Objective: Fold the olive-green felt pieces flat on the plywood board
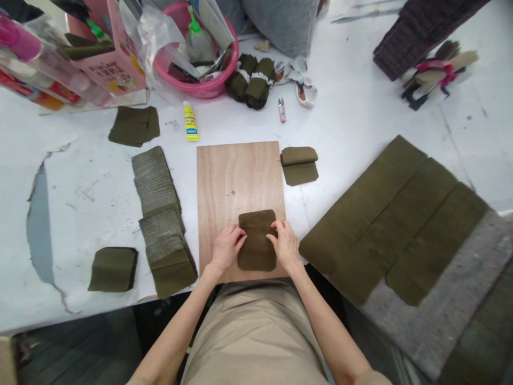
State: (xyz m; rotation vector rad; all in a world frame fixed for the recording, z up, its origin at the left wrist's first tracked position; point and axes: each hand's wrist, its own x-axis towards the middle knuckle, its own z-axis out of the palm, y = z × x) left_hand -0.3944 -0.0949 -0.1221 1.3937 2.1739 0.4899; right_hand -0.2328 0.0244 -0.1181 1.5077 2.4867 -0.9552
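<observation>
An olive-green fabric piece (257, 246) with cut corners lies on a wooden board (224, 176), close to my body. My left hand (227, 246) pinches its left edge between thumb and fingers. On the opposite edge, my right hand (285, 243) pinches the cloth in the same way. Just beyond the board's right side rests a fabric piece with a folded flap (300, 166). To the left of the board runs a long row of overlapping fabric pieces (158, 182).
Small fabric stacks (113, 269) lie at left. A yellow tube (191, 123), thread snips (282, 110), rolled fabric bundles (259, 83) and a pink basket (230, 64) stand or lie at the back. Large fabric panels (385, 219) cover the right side. The table's front edge is near my waist.
</observation>
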